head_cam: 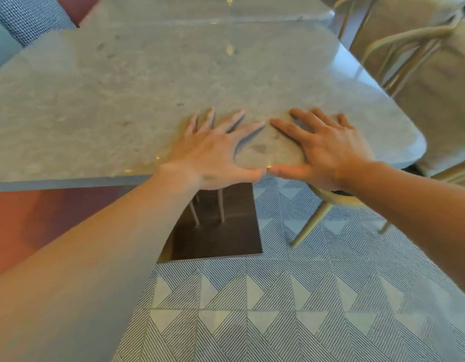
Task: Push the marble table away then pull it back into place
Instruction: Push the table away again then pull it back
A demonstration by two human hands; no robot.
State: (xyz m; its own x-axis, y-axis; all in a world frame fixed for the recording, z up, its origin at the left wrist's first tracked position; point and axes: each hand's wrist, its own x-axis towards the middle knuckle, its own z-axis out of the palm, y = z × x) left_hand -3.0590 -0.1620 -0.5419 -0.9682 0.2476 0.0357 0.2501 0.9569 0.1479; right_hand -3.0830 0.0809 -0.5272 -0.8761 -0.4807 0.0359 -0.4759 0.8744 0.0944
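Patterned tile floor (278,309) fills the bottom of the view, with an orange seat (30,218) low on the left

Marble tabletop (121,100) takes up the middle, near edge running left to right straight across in front of the person, near right corner rounded. Long axis looks left-right, but the left end is cut off so can't confirm. A second tabletop (200,9) sits just beyond the far edge; can't tell if they are touching or apart

Pale bentwood chairs (409,61) stand along the right edge, close to it. Dark square base plate (221,231) is on the floor with thin legs rising from it, directly below the hands

Left hand (215,150) is flat on the tabletop, fingers straight and spread, gripping nothing. Right hand (328,150) is the same, palm down, fingers fanned, nothing held. Both rest just inside the near edge, side by side and level, neither one closer. Thumbs lie along the edge with tips meeting

Key relation: the whole table lies ahead of both hands, so the push goes straight forward toward the second tabletop, square to the near edge. Hands over the base should mean little twist. Flat palms suit a push; the pull back probably needs fingers hooked on the edge. Frame is blurry, so the phase is unclear
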